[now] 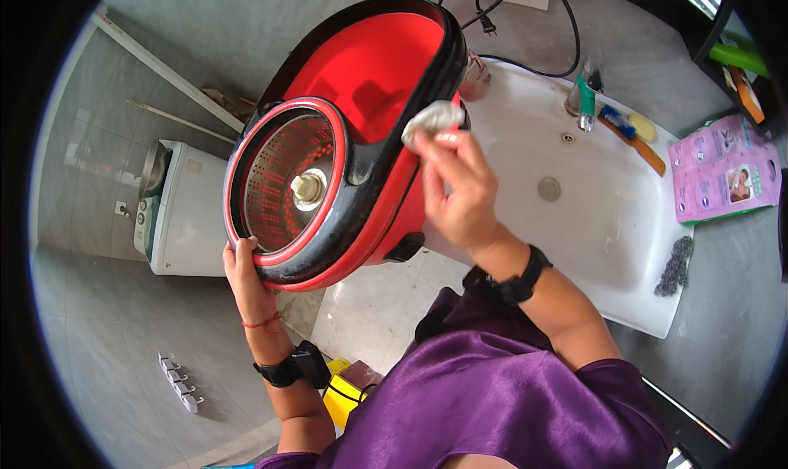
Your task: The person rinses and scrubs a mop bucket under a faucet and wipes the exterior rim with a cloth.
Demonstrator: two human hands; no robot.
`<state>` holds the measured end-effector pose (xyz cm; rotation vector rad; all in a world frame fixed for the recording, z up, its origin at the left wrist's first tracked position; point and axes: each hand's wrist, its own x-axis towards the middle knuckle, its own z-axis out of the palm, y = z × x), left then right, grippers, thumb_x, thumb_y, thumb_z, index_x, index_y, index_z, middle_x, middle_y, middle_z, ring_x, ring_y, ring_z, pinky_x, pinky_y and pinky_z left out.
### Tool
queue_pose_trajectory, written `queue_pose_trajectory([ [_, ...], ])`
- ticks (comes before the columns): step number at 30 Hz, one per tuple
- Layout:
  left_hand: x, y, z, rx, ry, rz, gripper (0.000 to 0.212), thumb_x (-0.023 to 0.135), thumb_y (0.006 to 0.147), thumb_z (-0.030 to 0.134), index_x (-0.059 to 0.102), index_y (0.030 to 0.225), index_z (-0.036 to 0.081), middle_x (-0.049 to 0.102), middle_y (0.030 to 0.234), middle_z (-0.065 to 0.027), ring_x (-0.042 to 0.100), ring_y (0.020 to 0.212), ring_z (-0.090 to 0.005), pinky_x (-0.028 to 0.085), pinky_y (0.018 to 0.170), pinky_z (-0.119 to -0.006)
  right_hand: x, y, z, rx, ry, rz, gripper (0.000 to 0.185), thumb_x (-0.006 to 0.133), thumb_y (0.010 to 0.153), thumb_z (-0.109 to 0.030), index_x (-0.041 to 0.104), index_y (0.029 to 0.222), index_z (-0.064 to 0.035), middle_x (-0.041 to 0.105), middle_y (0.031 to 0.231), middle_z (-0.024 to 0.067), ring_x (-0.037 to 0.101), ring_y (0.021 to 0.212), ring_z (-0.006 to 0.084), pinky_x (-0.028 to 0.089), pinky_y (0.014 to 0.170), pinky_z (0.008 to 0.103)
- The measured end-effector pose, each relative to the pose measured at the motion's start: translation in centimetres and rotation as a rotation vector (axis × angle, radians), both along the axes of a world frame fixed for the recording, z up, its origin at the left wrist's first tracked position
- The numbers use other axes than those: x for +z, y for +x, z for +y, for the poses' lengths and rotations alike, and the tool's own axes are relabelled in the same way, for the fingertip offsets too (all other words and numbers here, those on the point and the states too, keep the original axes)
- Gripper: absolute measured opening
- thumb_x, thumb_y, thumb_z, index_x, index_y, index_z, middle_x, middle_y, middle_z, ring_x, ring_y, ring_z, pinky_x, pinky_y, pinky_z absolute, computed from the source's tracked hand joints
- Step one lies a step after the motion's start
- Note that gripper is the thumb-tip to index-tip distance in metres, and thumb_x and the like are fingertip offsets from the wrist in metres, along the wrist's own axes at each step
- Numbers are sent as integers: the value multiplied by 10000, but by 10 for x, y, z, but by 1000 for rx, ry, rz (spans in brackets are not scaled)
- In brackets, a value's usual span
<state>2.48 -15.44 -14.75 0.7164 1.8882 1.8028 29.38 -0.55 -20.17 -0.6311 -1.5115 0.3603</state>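
Note:
A red and black spin mop bucket point(394, 192) is tilted beside the sink, its perforated metal wringer basket point(289, 186) facing up at the near left end. My left hand point(246, 272) grips the bucket's rim below the basket, thumb on top. My right hand point(462, 189) pinches a pale, crumpled cloth point(434, 123) at the bucket's outer right side, near the black rim; the cloth is slightly blurred. Whether it presses on the wall cannot be told. The bucket's underside is hidden.
Right of the bucket is a white sink point(554, 247) with a faucet point(585, 100). A blue-bristled brush point(634, 140), a yellow sponge point(642, 127), a pink package point(723, 167) and a grey scourer point(674, 266) lie around it. A black cable point(575, 38) hangs behind. A white washing machine point(191, 210) stands left.

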Motion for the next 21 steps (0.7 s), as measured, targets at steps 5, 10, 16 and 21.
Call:
queue_pose_trajectory([
  [5,-1,2,3,-16,12,-9,344,605,884,136,547,1171,-43,620,1001,-72,582,864,-134,480,783,-267,-11,-7,-26,218,265,-25,311,672,798,69,720,1098,4,618,928,131,625,800,294,539,675,396],
  [10,-1,-6,-1,-20,-34,21,378,610,878,131,526,1197,-55,618,1009,-78,592,882,-136,486,797,-267,-2,4,17,-8,14,-4,375,622,801,123,706,1134,-27,588,920,118,610,797,292,515,650,361],
  [16,-5,-4,-2,-19,8,1,328,633,883,135,532,1146,-32,589,950,-40,550,821,-107,467,756,-252,-10,9,-8,142,197,-158,322,611,809,98,720,1091,-12,621,938,116,601,836,307,518,734,417],
  [21,-1,2,2,8,20,-27,327,646,878,129,532,1138,-33,588,957,-33,549,844,-101,458,775,-240,9,15,18,20,124,-188,438,586,763,135,681,1157,-31,602,951,93,577,851,306,498,704,394],
])
